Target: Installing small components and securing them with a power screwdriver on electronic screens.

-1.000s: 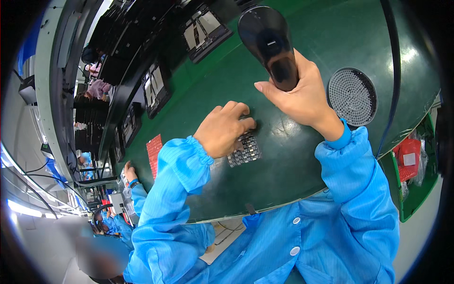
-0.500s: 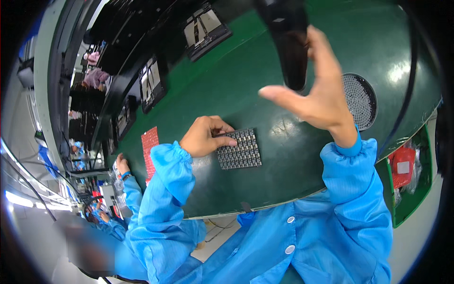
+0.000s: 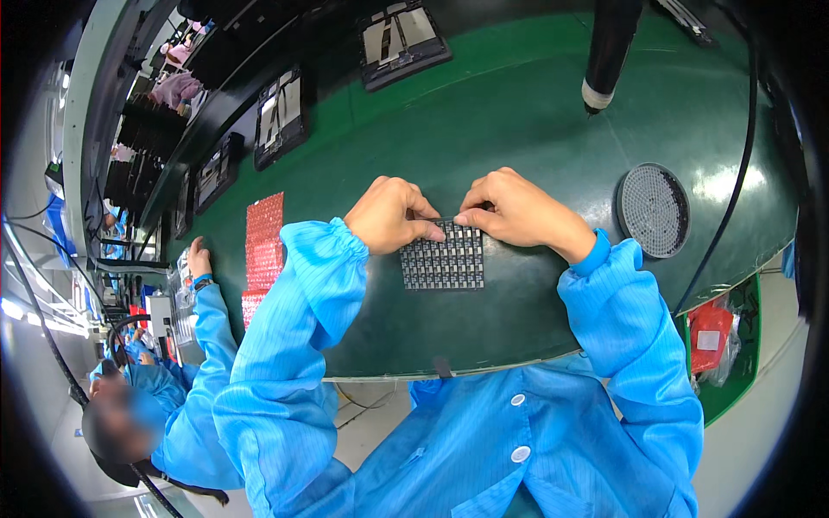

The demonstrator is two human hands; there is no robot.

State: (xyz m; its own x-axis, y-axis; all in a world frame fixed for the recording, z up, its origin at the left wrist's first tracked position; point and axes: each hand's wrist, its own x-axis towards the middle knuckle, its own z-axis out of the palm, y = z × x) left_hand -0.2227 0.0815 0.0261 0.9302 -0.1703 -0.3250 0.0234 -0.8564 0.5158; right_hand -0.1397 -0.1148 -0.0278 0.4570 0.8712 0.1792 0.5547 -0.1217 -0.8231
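A flat rectangular panel [image 3: 442,261], covered in rows of small black and silver parts, lies over the green table in front of me. My left hand [image 3: 393,216] pinches its upper left edge between thumb and fingers. At the upper right corner, my right hand [image 3: 509,207] grips the same panel, thumb on the near side. The two hands are close together, and their fingertips hide part of the top edge. Farther off to the right hangs a black rod-shaped tool [image 3: 611,52] with a pale collar and narrow dark tip; neither hand touches it.
A round dish with a dotted grey surface [image 3: 654,211] sits at right. Red bubble wrap [image 3: 264,242] lies at left, near a co-worker's hand [image 3: 199,258]. Opened black devices [image 3: 402,43] line the back. A green bin [image 3: 734,371] stands beyond the right edge; a dark cable [image 3: 743,164] runs nearby.
My right hand came down from beside the black tool, where its fingers were spread, and took hold of the panel. The tool swung away to the upper right. My left hand kept its grip.
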